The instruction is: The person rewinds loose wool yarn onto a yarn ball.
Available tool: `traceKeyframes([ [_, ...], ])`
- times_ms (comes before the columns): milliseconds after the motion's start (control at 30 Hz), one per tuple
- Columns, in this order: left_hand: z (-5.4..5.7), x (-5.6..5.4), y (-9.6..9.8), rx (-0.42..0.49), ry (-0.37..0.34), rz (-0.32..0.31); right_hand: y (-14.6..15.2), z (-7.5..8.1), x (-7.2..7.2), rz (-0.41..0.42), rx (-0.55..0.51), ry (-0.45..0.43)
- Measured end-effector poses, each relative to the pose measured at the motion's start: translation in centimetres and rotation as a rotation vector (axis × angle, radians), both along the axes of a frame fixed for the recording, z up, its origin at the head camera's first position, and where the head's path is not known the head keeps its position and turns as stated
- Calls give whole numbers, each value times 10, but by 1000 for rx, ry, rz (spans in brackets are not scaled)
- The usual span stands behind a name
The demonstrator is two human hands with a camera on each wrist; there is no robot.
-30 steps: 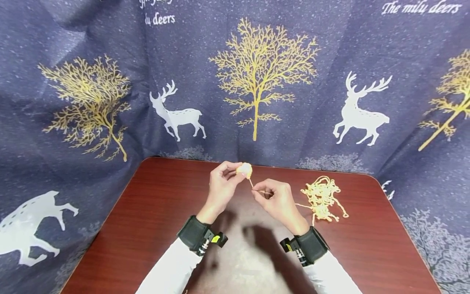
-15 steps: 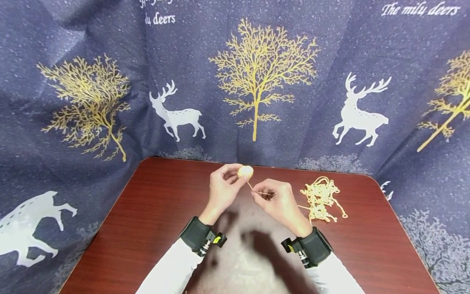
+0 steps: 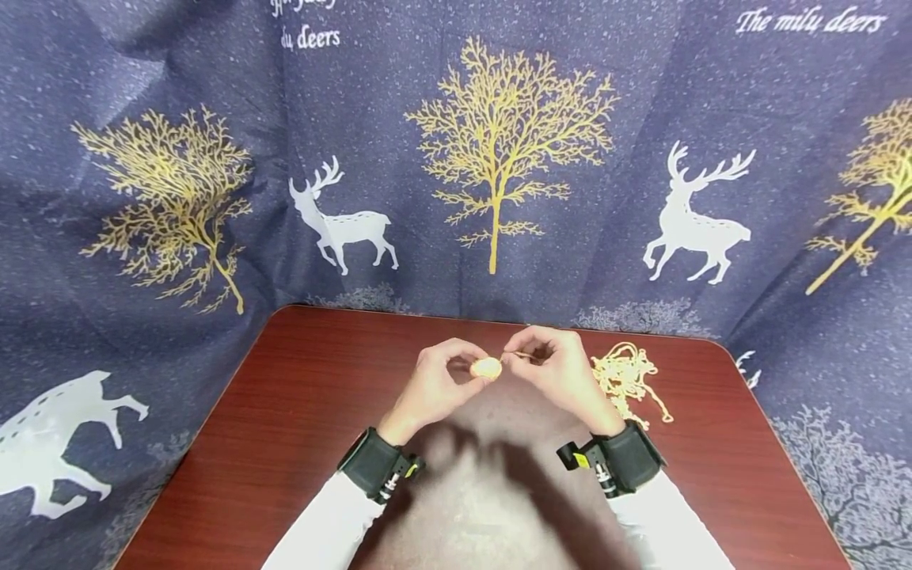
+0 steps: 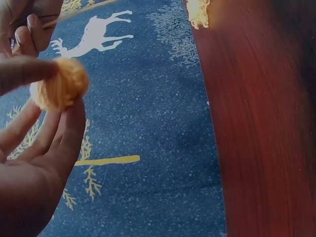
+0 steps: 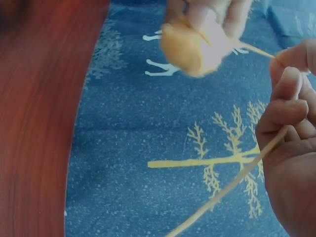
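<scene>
A small ball of yellow yarn [image 3: 486, 368] is pinched between the thumb and fingers of my left hand [image 3: 440, 381], raised over the table. In the left wrist view the strands wound round the yarn ball [image 4: 61, 85] show between thumb and fingertips. My right hand [image 3: 559, 370], just to the right of it, pinches the yarn strand [image 5: 256, 50] that runs from the ball. Below the curled fingers of the right hand [image 5: 291, 133], the same strand trails down and away in the right wrist view.
A loose tangle of yellow yarn [image 3: 623, 372] lies on the red-brown table [image 3: 306, 396], partly behind my right hand. Behind the table's far edge hangs a dark blue cloth [image 3: 456, 293] printed with trees and deer. Both wrists wear black camera straps [image 3: 630, 459].
The left hand has lowered the ball and turned it so it looks flatter. My right hand has risen and shifted right, still pinching the strand.
</scene>
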State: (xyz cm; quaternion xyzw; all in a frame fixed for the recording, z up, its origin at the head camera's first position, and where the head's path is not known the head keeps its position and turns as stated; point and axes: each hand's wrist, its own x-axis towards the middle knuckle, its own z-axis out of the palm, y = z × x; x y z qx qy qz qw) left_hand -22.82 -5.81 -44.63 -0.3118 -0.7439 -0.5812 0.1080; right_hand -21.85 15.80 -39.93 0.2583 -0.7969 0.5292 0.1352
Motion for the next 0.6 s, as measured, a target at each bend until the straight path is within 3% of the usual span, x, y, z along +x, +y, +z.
traceKeyframes([
  [233, 6, 7, -1, -106, -31, -173, 11, 5, -17, -12, -33, -63],
  [333, 9, 11, 0, -107, -32, -237, 13, 3, -24, -16, -52, -94],
  [467, 16, 17, 3, -14, -19, -303, 13, -7, -34, -12, -98, -133],
  [600, 24, 19, 4, 117, 7, -319, 11, -21, -40, -12, -124, -160],
])
